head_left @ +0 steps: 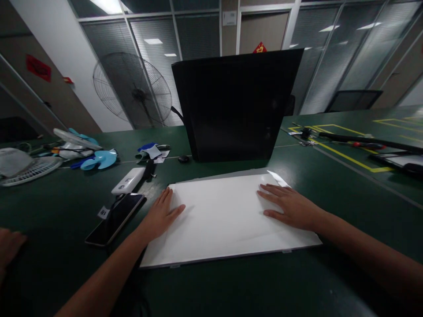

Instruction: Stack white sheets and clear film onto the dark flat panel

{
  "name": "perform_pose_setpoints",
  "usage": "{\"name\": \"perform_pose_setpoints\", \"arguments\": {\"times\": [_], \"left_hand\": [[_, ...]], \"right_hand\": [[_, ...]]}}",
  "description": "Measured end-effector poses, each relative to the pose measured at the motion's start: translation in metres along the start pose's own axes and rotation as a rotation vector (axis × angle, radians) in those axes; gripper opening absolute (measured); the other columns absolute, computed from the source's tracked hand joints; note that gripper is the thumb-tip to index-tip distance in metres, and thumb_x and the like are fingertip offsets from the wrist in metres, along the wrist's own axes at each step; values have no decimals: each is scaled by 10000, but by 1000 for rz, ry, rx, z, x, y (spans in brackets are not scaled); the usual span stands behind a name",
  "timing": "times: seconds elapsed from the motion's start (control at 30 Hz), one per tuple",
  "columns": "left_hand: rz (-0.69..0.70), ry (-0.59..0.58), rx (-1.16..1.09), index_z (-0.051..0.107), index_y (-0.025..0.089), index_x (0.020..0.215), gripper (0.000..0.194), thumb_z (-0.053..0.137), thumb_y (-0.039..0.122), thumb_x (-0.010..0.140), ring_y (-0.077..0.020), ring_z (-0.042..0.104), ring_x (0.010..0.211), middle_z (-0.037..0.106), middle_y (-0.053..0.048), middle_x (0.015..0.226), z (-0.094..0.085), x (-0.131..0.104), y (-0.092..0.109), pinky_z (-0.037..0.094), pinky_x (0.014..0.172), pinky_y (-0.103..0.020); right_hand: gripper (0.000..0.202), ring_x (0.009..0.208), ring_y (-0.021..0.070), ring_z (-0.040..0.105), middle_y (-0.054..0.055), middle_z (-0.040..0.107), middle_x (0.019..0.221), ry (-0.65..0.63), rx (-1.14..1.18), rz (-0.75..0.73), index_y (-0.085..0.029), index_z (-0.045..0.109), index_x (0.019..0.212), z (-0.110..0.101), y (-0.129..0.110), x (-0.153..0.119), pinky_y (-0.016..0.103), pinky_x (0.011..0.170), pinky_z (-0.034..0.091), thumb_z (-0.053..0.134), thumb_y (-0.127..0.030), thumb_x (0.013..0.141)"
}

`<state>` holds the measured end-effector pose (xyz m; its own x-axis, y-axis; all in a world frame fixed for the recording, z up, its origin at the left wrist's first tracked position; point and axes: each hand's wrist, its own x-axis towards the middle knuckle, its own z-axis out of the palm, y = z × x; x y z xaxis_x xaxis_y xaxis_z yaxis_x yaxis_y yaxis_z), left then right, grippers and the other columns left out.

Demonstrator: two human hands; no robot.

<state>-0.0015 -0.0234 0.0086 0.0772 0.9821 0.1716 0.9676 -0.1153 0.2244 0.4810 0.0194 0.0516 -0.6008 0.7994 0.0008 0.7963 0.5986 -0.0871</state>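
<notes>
A wide white sheet [221, 220] lies flat on the dark green table in front of me, over a thin panel whose edge shows along the near side. My left hand [162, 213] rests on its left edge, fingers stretched out and thumb apart. On its right part lies my right hand [287, 206], palm down with the fingers spread. Near that hand, the far right corner of the sheet [277, 178] is lifted or folded. Behind the sheet stands a large black panel [236, 108], tilted upright.
Left of the sheet lie a dark phone [115, 220] and a white power bank [128, 180]. Farther left are fan parts with blue blades [99, 159] and a white grille [33, 171]. Another person's hand [11, 244] shows at the left edge. Black rods and tools [360, 141] lie right.
</notes>
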Motion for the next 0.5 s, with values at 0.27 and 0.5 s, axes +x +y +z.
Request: {"name": "perform_pose_setpoints", "arguments": {"times": [0.27,0.5], "left_hand": [[21,-30,31,271,18,1587,897,368,666,975,-356,243,1547,252,-250,1664,0,1,-5,264,1238,-518],[18,-75,-1,268,-51,1569,795,286,507,1003,-334,175,1567,213,-263,1673,-3,2,-3,186,1266,-481]], "right_hand": [[775,1517,357,274,25,230,1671,-13,34,-50,-374,317,1609,-2,-8,-2,624,1220,252,394,-766,945],[759,1537,335,229,19,188,1682,-57,54,-83,-401,287,1614,-7,-11,-4,615,1228,231,396,-756,952]]}}
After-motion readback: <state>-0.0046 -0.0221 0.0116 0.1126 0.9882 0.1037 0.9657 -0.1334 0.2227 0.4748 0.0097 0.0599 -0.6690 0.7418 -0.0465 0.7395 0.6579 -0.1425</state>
